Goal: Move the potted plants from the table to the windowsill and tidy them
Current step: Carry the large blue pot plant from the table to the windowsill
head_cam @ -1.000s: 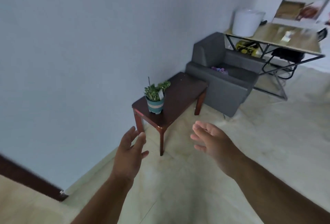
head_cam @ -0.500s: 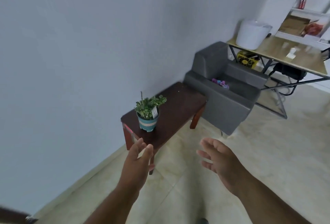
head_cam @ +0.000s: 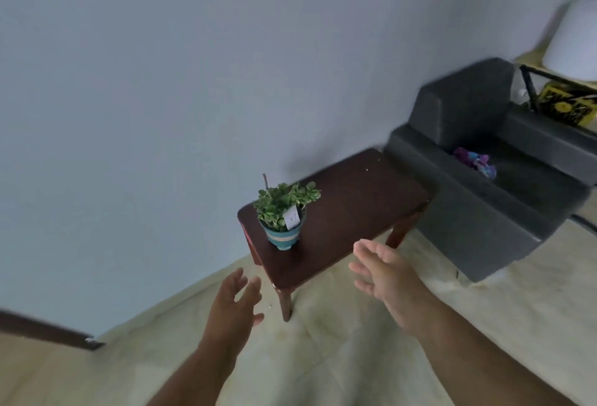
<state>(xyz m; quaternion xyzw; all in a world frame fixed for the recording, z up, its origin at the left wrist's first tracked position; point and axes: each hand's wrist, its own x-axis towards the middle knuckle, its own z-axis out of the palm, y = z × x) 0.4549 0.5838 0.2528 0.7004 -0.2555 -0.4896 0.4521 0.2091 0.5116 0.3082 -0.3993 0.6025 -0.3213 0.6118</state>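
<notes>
A small green potted plant (head_cam: 283, 215) in a teal pot with a pale band and a white tag stands upright near the left end of a low dark wooden table (head_cam: 352, 208) against the wall. My left hand (head_cam: 233, 303) is held out with spread fingers over the floor, below and left of the pot, short of the table's corner. My right hand (head_cam: 384, 271) is out with relaxed straight fingers over the table's front edge, right of the pot. Neither hand touches or holds anything. No windowsill is in view.
A grey armchair (head_cam: 484, 192) stands right of the table with a purple and blue bundle (head_cam: 475, 161) on its seat. Behind it is a desk with a white bucket (head_cam: 571, 40) and a yellow box (head_cam: 568, 108) underneath. Pale tiled floor lies in front.
The view has come closer to the table, so the plant looms larger. Both hands have advanced toward the pot and stayed open.
</notes>
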